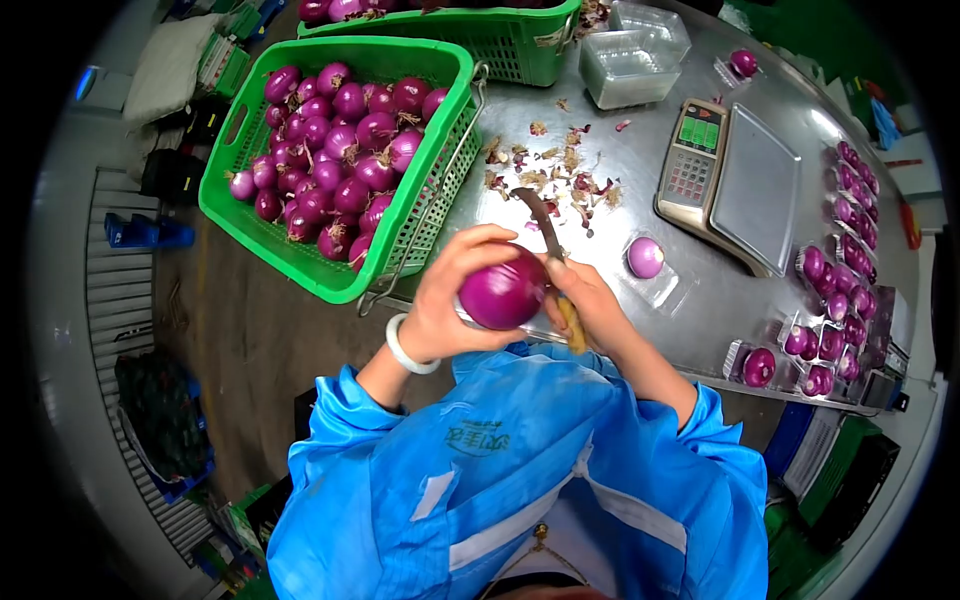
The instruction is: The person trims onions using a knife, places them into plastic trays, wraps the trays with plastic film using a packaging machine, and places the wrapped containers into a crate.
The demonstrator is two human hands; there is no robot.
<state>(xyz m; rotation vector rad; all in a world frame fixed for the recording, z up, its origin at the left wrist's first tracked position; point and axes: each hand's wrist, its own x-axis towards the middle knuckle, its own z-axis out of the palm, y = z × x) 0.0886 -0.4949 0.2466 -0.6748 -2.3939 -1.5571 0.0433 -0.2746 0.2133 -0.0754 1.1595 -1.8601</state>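
Onion — cupped in curled left fingers; right fingers grip a knife alongside

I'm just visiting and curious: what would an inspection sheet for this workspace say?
Surface: shiny grey metal table.
Job's things: round purple onion; knife with curved dark blade and yellowish handle; green plastic basket holding many purple onions; silver-grey digital scale; clear plastic containers.
Clutter: dry brown and purple peelings scattered beyond the knife.
Grips: left grip, bare, holds the onion; right grip, bare, holds the knife.
Cables: nothing seen.
Surroundings: brownish-grey floor.
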